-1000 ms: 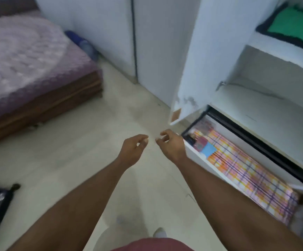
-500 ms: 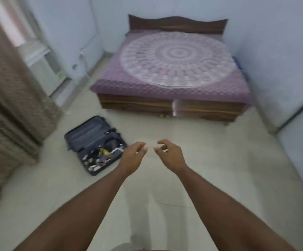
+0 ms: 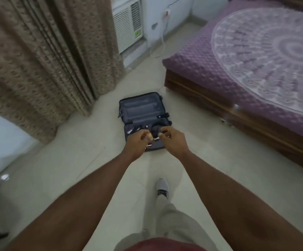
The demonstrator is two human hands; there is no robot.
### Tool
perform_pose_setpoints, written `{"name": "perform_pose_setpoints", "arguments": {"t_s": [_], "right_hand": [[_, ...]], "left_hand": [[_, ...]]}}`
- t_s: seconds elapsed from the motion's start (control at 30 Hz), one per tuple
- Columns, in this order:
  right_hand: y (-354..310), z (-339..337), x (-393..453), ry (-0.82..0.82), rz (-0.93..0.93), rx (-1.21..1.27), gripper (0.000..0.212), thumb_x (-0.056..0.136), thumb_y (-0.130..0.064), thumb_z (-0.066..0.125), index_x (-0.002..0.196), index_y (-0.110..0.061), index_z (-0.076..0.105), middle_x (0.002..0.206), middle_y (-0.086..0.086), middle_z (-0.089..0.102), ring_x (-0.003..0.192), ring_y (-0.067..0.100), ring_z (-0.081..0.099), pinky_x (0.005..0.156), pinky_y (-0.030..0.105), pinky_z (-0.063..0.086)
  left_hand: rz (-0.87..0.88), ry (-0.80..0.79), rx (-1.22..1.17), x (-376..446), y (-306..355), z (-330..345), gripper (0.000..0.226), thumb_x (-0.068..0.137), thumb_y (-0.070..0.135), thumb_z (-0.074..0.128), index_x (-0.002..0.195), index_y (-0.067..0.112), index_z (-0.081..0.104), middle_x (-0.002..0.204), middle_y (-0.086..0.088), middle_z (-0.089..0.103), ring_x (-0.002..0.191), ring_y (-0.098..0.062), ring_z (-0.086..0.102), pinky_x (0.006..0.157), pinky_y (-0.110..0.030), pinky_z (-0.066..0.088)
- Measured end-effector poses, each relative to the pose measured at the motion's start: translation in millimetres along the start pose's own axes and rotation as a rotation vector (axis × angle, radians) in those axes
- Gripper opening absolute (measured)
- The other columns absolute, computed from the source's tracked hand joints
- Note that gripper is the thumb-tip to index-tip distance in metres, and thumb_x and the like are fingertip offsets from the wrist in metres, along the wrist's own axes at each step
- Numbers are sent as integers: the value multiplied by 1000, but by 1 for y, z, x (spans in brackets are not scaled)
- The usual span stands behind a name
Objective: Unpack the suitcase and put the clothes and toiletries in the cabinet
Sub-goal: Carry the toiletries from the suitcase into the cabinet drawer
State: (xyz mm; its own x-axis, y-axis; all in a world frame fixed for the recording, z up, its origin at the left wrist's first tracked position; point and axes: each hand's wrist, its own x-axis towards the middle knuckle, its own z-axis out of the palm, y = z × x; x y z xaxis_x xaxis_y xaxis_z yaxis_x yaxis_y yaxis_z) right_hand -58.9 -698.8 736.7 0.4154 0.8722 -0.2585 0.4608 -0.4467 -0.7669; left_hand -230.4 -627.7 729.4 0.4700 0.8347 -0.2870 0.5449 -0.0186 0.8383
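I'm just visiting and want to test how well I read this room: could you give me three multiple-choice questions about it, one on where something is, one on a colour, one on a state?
1. Where does the suitcase lie?
A. On the bed
B. On the floor between the curtain and the bed
C. Inside a cabinet

2. What colour is the bed cover?
A. Purple
B. Green
C. Yellow

3. How is the suitcase?
A. Zipped shut
C. Standing upright
B. Open flat, far half bare

Answers:
1. B: it sits on the pale floor, the curtain to its left and the bed to its right.
2. A: the quilted cover is purple with a pale round pattern.
3. B: both halves lie open, small items only in the near half, while the left hand and right hand hold nothing.
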Motion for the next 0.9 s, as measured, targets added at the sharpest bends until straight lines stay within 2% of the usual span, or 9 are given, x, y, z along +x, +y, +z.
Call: {"name": "perform_pose_setpoints", "arguments": {"t_s": [0.13, 0.17, 0.27, 0.33, 0.43, 0.57, 0.63, 0.77, 0.9], "right_hand": [[8, 21, 96, -119, 12, -36, 30, 100, -28, 66, 126, -15, 69, 97, -3, 68, 88, 14, 64, 73, 8, 45], [11, 29, 121, -143, 22, -44, 29, 99, -28, 67, 125, -14, 70, 98, 0, 71, 90, 16, 66, 77, 9, 47], [23, 62, 198, -229, 66, -50, 26, 96, -30, 66, 117, -16, 73, 103, 2, 77, 93, 21, 72, 94, 37, 57], [35, 90, 244, -272, 91, -62, 23, 96, -29, 63, 114, -20, 74, 102, -2, 77, 88, 16, 71, 93, 37, 57], [63, 137, 306, -294, 90, -77, 21, 97, -18, 60, 110, -16, 77, 108, 3, 78, 95, 21, 72, 97, 37, 56], [144, 216, 383, -357, 120, -156, 23, 98, -12, 60, 109, -15, 79, 113, 4, 77, 104, 20, 70, 98, 32, 55], [197, 260, 416, -391, 128, -211, 25, 98, -11, 58, 108, -16, 80, 114, 8, 77, 105, 26, 70, 97, 37, 56], [305, 344, 474, -434, 123, -318, 28, 94, -7, 58, 106, -18, 81, 117, 8, 75, 104, 30, 71, 91, 34, 57], [393, 417, 523, -596, 10, -516, 28, 92, -6, 57, 107, -12, 80, 113, 8, 76, 107, 28, 69, 84, 21, 40]], "left_hand": [[-96, 68, 6, 74, -31, -9, 30, 103, 30, 61, 126, 12, 68, 109, 0, 72, 99, -16, 67, 88, -23, 51], [-137, 71, 5, 93, -42, -9, 33, 103, 32, 61, 128, 12, 68, 112, -2, 73, 103, -18, 68, 89, -24, 49], [-235, 72, -13, 151, -70, -10, 36, 102, 30, 63, 131, 10, 67, 119, -7, 73, 108, -19, 67, 88, -21, 45], [-282, 75, -29, 191, -95, -7, 35, 100, 28, 64, 129, 9, 68, 120, -7, 73, 109, -20, 67, 90, -21, 45], [-335, 65, -21, 252, -153, 5, 32, 100, 28, 65, 126, 9, 70, 118, -7, 74, 109, -20, 67, 91, -22, 45], [-403, 44, -13, 332, -263, 41, 28, 100, 21, 65, 124, 7, 71, 114, -6, 74, 104, -19, 67, 79, -9, 42], [-412, 10, -4, 367, -325, 65, 28, 99, 20, 67, 122, 6, 71, 110, -5, 73, 100, -17, 67, 79, -7, 43], [-398, -74, 40, 429, -448, 114, 27, 95, 21, 72, 118, 6, 73, 108, -9, 76, 99, -23, 71, 92, -28, 53], [-335, -63, 145, 474, -543, 151, 16, 92, 8, 70, 103, -1, 75, 101, -16, 75, 94, -30, 70, 90, -40, 55]]}}
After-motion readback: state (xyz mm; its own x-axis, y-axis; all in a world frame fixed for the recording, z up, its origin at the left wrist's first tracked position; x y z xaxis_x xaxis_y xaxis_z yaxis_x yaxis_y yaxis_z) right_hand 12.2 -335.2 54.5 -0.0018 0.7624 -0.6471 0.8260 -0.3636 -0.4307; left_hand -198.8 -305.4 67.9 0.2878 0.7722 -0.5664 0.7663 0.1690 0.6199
